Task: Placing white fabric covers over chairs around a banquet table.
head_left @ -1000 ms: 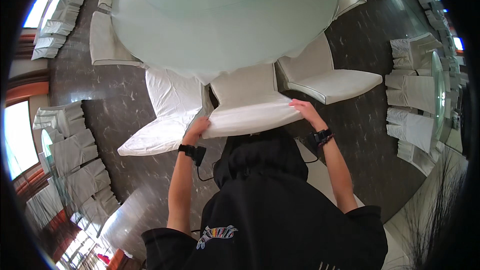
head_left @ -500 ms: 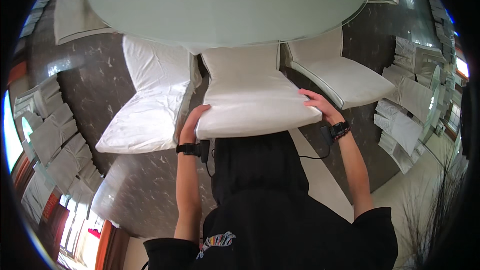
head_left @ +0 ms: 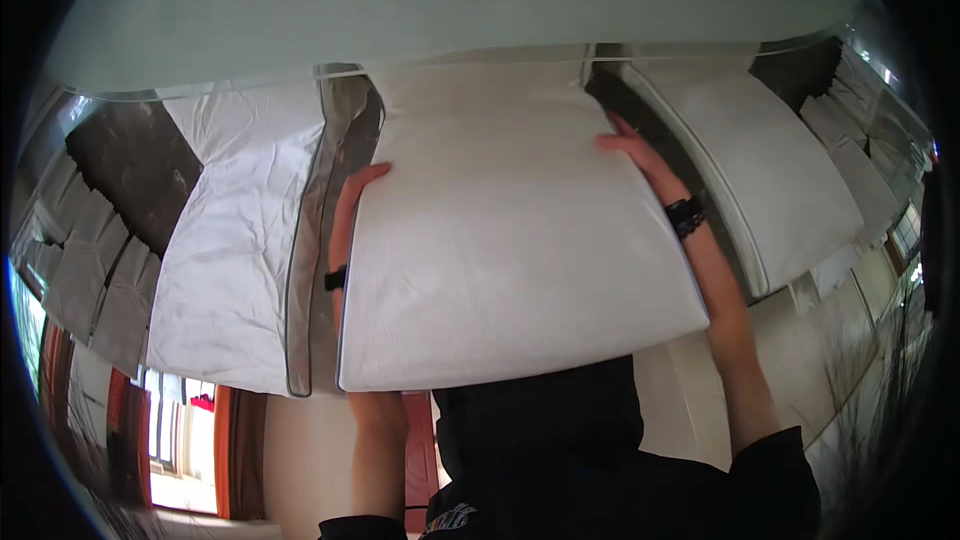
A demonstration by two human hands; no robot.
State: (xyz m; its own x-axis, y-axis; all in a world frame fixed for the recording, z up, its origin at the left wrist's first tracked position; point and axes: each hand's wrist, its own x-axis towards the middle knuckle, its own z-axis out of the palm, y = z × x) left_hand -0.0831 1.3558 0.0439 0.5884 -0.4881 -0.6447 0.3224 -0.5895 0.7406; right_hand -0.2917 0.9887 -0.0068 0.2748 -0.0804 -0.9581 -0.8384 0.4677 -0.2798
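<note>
A white-covered chair (head_left: 500, 260) with dark piping along its edges fills the middle, its far part running under the rim of a pale glass table (head_left: 470, 0). My left hand (head_left: 364, 180) grips the chair's left side, its thumb resting on the cover and the other fingers mostly hidden. On the opposite side, my right hand (head_left: 632, 148) holds the edge in the same way, slightly farther away. The near part of the chair spreads between my forearms and hides part of the left one. A dark band circles each wrist.
A wrinkled white-covered chair (head_left: 235, 260) stands close on the left, and a smoother one (head_left: 745, 150) on the right. Stacks of pale material (head_left: 75, 260) stand at the far left. A reddish-brown frame (head_left: 240, 450) borders a bright opening at lower left.
My view has come lower and closer, so the table and chairs look larger. My hands keep hold of the chair's sides but now sit farther up them, toward the table.
</note>
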